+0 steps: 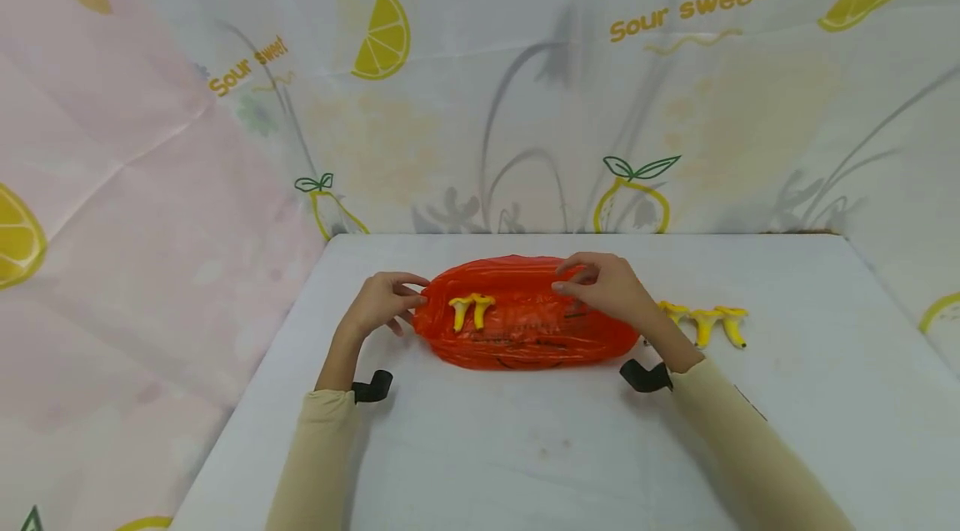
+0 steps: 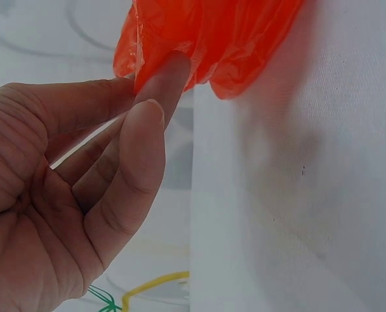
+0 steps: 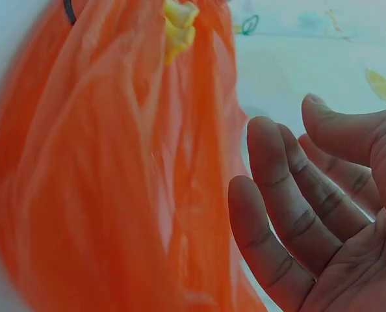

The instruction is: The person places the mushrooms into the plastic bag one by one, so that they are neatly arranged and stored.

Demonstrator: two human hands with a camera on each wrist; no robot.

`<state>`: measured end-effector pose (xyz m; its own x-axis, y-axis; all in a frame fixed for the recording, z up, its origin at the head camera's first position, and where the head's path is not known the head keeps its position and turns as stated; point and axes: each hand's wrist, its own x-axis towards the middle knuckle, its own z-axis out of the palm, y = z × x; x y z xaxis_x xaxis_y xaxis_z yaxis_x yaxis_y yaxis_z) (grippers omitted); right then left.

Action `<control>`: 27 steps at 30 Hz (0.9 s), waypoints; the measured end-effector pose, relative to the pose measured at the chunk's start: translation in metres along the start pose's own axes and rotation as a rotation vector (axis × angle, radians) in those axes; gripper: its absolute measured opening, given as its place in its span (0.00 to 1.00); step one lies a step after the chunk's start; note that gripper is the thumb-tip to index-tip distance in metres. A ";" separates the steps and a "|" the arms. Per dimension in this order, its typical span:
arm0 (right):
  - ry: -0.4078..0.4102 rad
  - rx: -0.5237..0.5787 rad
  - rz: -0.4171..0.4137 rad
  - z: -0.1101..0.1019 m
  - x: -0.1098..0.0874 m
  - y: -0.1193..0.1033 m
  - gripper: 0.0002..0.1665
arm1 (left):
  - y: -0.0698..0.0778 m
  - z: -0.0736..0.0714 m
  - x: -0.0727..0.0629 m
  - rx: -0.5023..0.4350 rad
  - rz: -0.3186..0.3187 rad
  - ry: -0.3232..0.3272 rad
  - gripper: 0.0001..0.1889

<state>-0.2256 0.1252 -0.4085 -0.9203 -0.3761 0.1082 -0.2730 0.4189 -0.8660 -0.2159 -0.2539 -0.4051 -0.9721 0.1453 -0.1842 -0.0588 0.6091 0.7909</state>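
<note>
The red bag (image 1: 525, 316) lay on the counter (image 1: 517, 448), its long axis running left to right between the two hands. Two yellow mushrooms (image 1: 461, 314) rested within its outer folds, left of the middle and nearer the left hand (image 1: 377, 300).

The left hand stood at the bag's left end; its fingers (image 2: 167, 81) appeared to pinch the film at the edge. The right hand (image 1: 606, 289) stood over the bag's right part. Its fingers (image 3: 268, 156) were spread, gently bent, with a gap between thumb and forefinger and nothing held; whether any tip brushed the film could not be told.

The governing relation was judged to be that of the right hand to the three yellow mushrooms (image 1: 703, 327) outside the bag. These lay to the right of its fingers, past the wrist, the leftmost partly hidden by the forearm. They formed a close row from left to right, caps away from the person and stems toward the person. The right hand was clearly the nearer, yet its fingers pointed left, toward the bag and away from that row.
</note>
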 end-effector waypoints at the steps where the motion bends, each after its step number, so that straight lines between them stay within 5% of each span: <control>1: 0.004 -0.017 -0.003 -0.005 -0.003 0.000 0.19 | 0.000 0.000 0.000 0.000 0.003 0.000 0.18; 17: 0.070 -0.096 0.183 -0.074 -0.047 0.015 0.28 | -0.001 0.000 0.003 0.005 0.004 0.004 0.18; 27: 0.066 -0.144 0.212 -0.104 -0.072 0.039 0.30 | -0.003 0.000 0.001 0.000 0.007 0.003 0.17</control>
<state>-0.1989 0.2542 -0.3995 -0.9762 -0.2144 -0.0323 -0.1050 0.5978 -0.7948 -0.2162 -0.2552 -0.4076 -0.9731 0.1470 -0.1773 -0.0525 0.6079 0.7923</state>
